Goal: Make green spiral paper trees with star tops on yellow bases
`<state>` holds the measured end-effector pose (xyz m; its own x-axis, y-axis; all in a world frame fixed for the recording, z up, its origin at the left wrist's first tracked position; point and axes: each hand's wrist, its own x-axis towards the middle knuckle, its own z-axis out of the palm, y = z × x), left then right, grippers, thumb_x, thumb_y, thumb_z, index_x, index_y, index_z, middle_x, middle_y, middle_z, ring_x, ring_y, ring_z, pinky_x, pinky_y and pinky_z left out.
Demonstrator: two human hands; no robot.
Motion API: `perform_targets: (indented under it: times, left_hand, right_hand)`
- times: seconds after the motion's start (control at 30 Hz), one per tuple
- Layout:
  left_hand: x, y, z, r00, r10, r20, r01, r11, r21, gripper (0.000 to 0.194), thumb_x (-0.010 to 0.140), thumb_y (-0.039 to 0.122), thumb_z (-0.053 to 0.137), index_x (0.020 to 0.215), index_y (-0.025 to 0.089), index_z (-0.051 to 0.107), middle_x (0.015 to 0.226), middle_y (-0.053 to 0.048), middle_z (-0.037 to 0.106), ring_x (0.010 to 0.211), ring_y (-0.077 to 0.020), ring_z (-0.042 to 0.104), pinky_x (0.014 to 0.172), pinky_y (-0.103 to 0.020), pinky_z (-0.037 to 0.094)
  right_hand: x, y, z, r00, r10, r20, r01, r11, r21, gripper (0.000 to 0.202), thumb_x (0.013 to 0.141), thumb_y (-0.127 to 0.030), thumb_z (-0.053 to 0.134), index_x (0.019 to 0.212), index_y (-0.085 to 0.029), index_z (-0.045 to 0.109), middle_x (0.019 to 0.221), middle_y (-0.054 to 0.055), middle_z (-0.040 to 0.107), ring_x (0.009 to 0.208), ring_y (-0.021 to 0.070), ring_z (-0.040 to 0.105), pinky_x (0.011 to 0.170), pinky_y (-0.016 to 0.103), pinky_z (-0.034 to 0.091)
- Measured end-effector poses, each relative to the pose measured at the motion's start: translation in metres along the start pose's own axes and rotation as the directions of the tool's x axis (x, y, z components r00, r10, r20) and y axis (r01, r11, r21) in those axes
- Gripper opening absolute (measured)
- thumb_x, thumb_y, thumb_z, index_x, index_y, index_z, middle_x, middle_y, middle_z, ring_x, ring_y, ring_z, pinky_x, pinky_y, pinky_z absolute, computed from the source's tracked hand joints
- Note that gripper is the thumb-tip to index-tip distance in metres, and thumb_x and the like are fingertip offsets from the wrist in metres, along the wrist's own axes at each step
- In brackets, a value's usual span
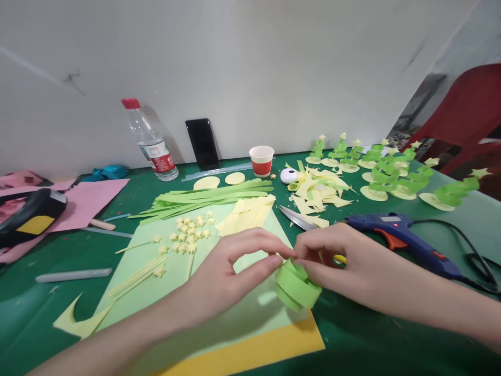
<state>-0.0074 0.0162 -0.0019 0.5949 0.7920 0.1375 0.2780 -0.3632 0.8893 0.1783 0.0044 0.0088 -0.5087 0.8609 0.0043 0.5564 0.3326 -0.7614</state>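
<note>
Between my hands hangs a curled green paper strip, looped round on itself. My left hand pinches its upper edge between thumb and index finger. From the other side, my right hand grips the same edge, its fingertips meeting those of the left. Under them lies a light green paper sheet over a yellow one. Scissors rest behind my right hand, which hides part of their handle. Small pale paper stars and thin strips lie left of my hands.
Long green strips, pale strips, paper scraps, a paper cup, a phone and a bottle stand or lie behind. At right are a blue glue gun with its cord and several green paper ornaments.
</note>
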Motion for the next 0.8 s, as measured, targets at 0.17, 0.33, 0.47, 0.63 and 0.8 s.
perform_targets:
  times: [0.17, 0.33, 0.47, 0.63, 0.8]
  left_hand:
    - [-0.001, -0.002, 0.002, 0.99, -0.136, -0.022, 0.134, 0.989, -0.058, 0.013, 0.083, 0.027, 0.052, 0.091, 0.025, 0.062, 0.069, 0.004, 0.062, 0.071, -0.013, 0.058, 0.067, -0.022, 0.044]
    - [-0.001, -0.004, 0.005, 0.986, -0.16, 0.044, 0.163, 0.984, -0.075, 0.017, 0.076, 0.019, 0.056, 0.092, 0.022, 0.061, 0.054, 0.007, 0.056, 0.054, -0.0111, 0.056, 0.067, -0.025, 0.044]
    - [0.001, -0.004, 0.006, 0.993, -0.096, -0.065, 0.094, 0.995, -0.036, 0.018, 0.078, 0.018, 0.05, 0.089, 0.022, 0.063, 0.071, 0.003, 0.063, 0.061, -0.0117, 0.055, 0.064, -0.024, 0.044]
    - [0.003, -0.005, 0.002, 0.988, -0.072, -0.135, 0.068, 0.997, -0.033, 0.019, 0.08, 0.022, 0.048, 0.077, 0.022, 0.066, 0.07, 0.002, 0.062, 0.06, -0.0118, 0.051, 0.057, -0.022, 0.042]
    - [0.0, -0.011, 0.002, 0.964, -0.148, -0.22, 0.092, 0.965, -0.247, 0.017, 0.084, 0.031, 0.05, 0.081, 0.022, 0.065, 0.065, 0.002, 0.058, 0.057, -0.011, 0.048, 0.056, -0.023, 0.041]
  right_hand:
    - [0.001, 0.002, 0.001, 0.998, -0.02, -0.061, 0.019, 1.0, -0.014, 0.019, 0.075, -0.019, 0.044, 0.059, -0.017, 0.053, 0.052, -0.003, 0.047, 0.048, 0.0059, 0.038, 0.043, 0.017, 0.03]
    - [0.003, 0.004, 0.004, 0.993, -0.05, -0.11, 0.044, 0.998, -0.055, 0.022, 0.077, -0.021, 0.045, 0.057, -0.016, 0.052, 0.05, -0.003, 0.047, 0.046, 0.0059, 0.039, 0.042, 0.017, 0.029]
    - [0.002, 0.004, 0.008, 0.99, -0.085, -0.115, 0.075, 0.993, -0.094, 0.02, 0.076, -0.016, 0.046, 0.057, -0.016, 0.052, 0.048, -0.004, 0.045, 0.044, 0.0048, 0.038, 0.041, 0.016, 0.028]
    - [0.0, 0.002, 0.01, 0.986, -0.118, -0.116, 0.106, 0.989, -0.107, 0.023, 0.078, -0.018, 0.048, 0.056, -0.016, 0.049, 0.048, -0.004, 0.045, 0.044, 0.0042, 0.037, 0.041, 0.016, 0.027]
    - [0.001, 0.003, 0.008, 0.995, -0.058, -0.085, 0.055, 0.998, -0.044, 0.019, 0.078, -0.018, 0.047, 0.06, -0.017, 0.053, 0.05, -0.004, 0.047, 0.046, 0.0051, 0.04, 0.043, 0.016, 0.03]
